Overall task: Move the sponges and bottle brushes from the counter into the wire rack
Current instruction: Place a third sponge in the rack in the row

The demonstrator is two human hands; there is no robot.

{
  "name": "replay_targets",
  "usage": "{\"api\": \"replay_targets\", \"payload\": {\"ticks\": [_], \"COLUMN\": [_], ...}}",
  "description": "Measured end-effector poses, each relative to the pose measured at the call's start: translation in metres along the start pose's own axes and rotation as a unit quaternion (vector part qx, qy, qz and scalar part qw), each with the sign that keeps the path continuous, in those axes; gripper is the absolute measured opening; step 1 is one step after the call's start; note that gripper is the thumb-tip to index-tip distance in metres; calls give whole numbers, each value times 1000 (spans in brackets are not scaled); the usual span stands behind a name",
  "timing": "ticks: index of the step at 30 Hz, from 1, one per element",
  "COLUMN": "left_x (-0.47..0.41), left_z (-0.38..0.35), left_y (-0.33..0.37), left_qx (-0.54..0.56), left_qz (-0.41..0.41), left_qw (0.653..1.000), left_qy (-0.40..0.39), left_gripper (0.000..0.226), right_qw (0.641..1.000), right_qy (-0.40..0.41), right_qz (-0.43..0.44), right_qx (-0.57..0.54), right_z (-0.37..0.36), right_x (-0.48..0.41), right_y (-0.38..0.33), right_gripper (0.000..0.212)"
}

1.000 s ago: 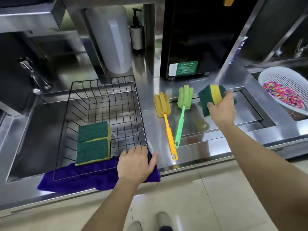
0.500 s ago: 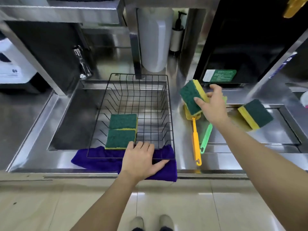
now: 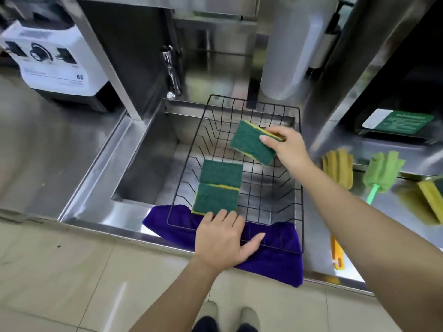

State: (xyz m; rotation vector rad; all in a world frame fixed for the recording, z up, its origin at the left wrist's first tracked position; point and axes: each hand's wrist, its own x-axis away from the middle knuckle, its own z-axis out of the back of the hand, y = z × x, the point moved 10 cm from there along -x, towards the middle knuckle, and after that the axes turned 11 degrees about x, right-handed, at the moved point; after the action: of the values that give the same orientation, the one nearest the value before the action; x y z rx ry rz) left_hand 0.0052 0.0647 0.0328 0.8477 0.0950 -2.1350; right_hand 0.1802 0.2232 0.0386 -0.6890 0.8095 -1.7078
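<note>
A black wire rack (image 3: 299, 164) sits over the sink, its front on a purple cloth. Two green-and-yellow sponges (image 3: 219, 186) lie side by side inside it. My right hand (image 3: 287, 147) holds a third green sponge (image 3: 251, 142) in the air above the rack's back right part. My left hand (image 3: 221, 238) rests flat on the rack's front edge and the cloth. On the counter to the right lie a yellow bottle brush (image 3: 338, 171), a green bottle brush (image 3: 381, 173) and one more sponge (image 3: 431, 200) at the frame edge.
The steel sink (image 3: 148, 168) lies under the rack, with a tap (image 3: 171, 73) behind it. A white appliance (image 3: 52, 61) stands back left. A white cylinder (image 3: 287, 51) and a black machine (image 3: 395, 97) stand behind the counter. The purple cloth (image 3: 271, 257) hangs over the front edge.
My right hand has carried the sponge leftward from above the brushes to over the rack. The view has shifted left. My left hand has stayed on the rack's front edge.
</note>
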Motion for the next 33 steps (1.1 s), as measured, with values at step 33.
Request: {"api": "replay_targets", "payload": {"ticks": [33], "left_x": [2], "left_z": [-4], "left_y": [-4], "left_qx": [21], "left_qz": [23], "left_qw": [999], "left_qy": [-13], "left_gripper": [50], "right_qw": [988], "right_qy": [-129], "right_qz": [-85], "right_qx": [18], "right_z": [-93], "right_x": [-38], "right_y": [23], "right_gripper": [7]}}
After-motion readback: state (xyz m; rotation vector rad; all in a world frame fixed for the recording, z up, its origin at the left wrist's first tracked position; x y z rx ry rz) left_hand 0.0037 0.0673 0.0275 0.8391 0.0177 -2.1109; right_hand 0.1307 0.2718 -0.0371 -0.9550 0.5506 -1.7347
